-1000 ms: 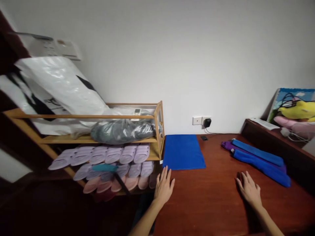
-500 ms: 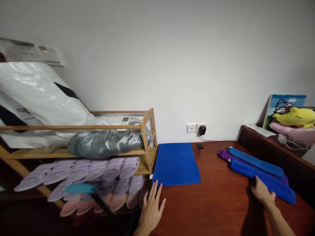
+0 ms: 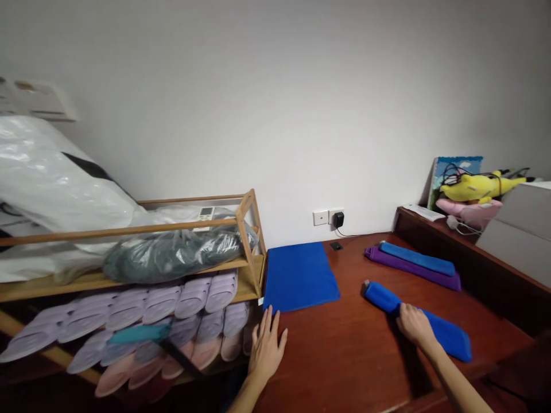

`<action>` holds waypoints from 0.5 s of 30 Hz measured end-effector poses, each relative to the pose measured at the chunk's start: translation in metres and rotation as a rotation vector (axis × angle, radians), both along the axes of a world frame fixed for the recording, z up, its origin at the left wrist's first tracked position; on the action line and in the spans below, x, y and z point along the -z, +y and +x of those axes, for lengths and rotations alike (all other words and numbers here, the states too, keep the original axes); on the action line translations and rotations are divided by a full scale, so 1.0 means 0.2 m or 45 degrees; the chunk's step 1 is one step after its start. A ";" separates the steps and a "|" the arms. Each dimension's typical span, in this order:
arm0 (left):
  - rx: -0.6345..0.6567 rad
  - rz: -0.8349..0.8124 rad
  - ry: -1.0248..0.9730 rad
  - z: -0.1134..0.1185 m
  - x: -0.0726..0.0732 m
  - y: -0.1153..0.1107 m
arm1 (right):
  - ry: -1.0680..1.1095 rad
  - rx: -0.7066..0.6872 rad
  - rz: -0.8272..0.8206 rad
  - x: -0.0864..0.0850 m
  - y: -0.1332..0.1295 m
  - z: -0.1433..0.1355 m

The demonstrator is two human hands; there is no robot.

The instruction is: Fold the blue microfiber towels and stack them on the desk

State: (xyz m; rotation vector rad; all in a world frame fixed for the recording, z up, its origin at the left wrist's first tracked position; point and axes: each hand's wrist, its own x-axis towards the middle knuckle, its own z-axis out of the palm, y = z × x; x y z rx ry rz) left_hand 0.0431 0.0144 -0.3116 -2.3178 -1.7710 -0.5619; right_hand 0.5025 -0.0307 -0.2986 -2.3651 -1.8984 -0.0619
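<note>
My right hand (image 3: pixel 414 324) is closed around the middle of a folded blue towel (image 3: pixel 447 334), just above the brown tabletop (image 3: pixel 340 355); its fingertips are partly hidden. My left hand (image 3: pixel 267 348) lies with spread fingers at the table's left side, its fingertips by the near edge of a flat blue towel (image 3: pixel 300 276). Farther back on the right, a lighter blue folded towel (image 3: pixel 417 259) rests along a purple folded towel (image 3: pixel 413 268).
A wooden shoe rack (image 3: pixel 252 246) stands to the left, holding lilac and pink slippers (image 3: pixel 161 304) and plastic-wrapped bundles. A black plug (image 3: pixel 338 219) sits in the wall socket. On a raised ledge at right are a yellow plush toy (image 3: pixel 473 188) and white boxes (image 3: pixel 520 221).
My right hand has drawn the folded blue towel leftward, away from the purple and lighter blue ones. My left hand stays by the flat towel. The view has turned a little right.
</note>
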 end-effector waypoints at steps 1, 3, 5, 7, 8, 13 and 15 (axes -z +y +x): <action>0.011 0.006 -0.011 0.00 -0.01 0.00 | 0.051 -0.023 0.003 0.00 -0.04 -0.08; 0.057 0.002 -0.065 -0.01 -0.04 -0.02 | 0.168 -0.049 0.006 0.00 -0.12 -0.22; 0.120 -0.019 -0.190 0.00 -0.07 -0.05 | 0.299 -0.055 0.006 -0.02 -0.18 -0.34; 0.183 -0.068 -0.405 0.04 -0.10 -0.11 | 0.447 -0.067 0.010 -0.05 -0.20 -0.44; 0.208 -0.142 -0.561 0.07 -0.12 -0.16 | 0.531 -0.082 0.008 -0.07 -0.21 -0.48; 0.234 -0.750 -1.194 0.35 -0.16 -0.42 | 1.030 -0.266 -0.032 -0.16 -0.25 -0.79; 0.253 -0.866 -1.288 0.44 -0.17 -0.50 | 1.182 -0.351 -0.033 -0.19 -0.28 -0.91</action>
